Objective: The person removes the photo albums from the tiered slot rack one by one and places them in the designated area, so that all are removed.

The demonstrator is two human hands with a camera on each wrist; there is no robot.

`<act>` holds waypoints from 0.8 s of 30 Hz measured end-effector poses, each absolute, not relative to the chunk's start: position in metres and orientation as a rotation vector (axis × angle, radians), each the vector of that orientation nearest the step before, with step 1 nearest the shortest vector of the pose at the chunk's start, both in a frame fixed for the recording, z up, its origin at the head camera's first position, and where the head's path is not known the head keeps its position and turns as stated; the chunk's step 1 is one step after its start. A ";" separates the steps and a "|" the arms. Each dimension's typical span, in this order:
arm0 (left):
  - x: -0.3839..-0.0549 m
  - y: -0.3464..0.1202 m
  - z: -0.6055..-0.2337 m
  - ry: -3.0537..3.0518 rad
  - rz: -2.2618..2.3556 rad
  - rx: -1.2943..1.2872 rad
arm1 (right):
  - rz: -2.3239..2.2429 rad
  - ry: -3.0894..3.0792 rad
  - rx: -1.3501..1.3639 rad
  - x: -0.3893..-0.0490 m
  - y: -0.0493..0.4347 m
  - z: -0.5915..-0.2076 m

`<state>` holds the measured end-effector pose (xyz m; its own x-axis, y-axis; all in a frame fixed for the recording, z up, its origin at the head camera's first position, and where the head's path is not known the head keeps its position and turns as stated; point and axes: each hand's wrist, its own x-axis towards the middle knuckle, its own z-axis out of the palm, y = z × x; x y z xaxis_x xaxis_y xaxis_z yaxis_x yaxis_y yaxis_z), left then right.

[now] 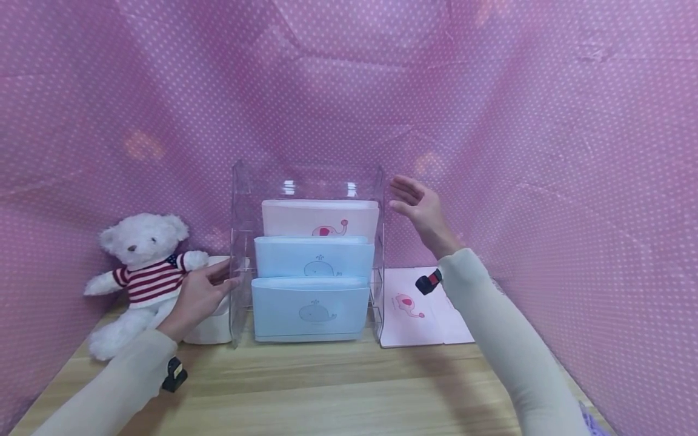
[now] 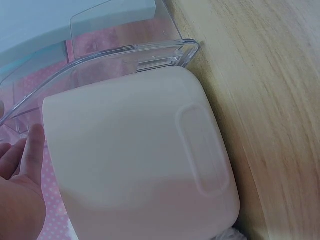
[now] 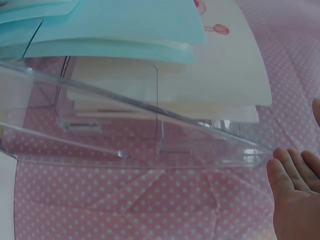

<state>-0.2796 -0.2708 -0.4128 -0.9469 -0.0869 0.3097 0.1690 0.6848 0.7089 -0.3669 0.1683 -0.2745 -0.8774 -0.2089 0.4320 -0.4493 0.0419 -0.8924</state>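
Observation:
A clear plastic rack (image 1: 238, 200) stands on the table with a pink bin (image 1: 289, 221) above two pale blue bins (image 1: 313, 327). The pink one bears a red elephant, the blue ones whales. My left hand (image 1: 199, 297) is at the rack's left side panel, a fingertip (image 2: 1, 108) on the inner side and other fingers outside; it appears to pinch the panel. A white rounded bin (image 2: 120, 150) sits just outside that panel. My right hand (image 1: 420, 212) is raised beside the rack's upper right corner, fingers straight, holding nothing; in the right wrist view its fingertips come close to the panel's end.
A white teddy bear (image 1: 144, 260) in a striped shirt sits on the left. Pink bins with an elephant print (image 1: 406, 303) stand right of the rack. Pink dotted cloth (image 1: 327, 97) hangs behind and at both sides. The wooden tabletop (image 1: 305, 387) extends in front.

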 end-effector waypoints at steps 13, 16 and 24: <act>-0.279 -0.273 -0.413 -2.574 -1.123 -0.086 | 1.848 -2.263 0.686 -0.370 0.150 -0.273; -0.279 -0.273 -0.413 -2.578 -1.142 -0.076 | 1.835 -2.272 0.683 -0.371 0.149 -0.273; -0.281 -0.272 -0.415 -2.576 -1.138 -0.072 | 1.862 -2.319 0.706 -0.377 0.140 -0.277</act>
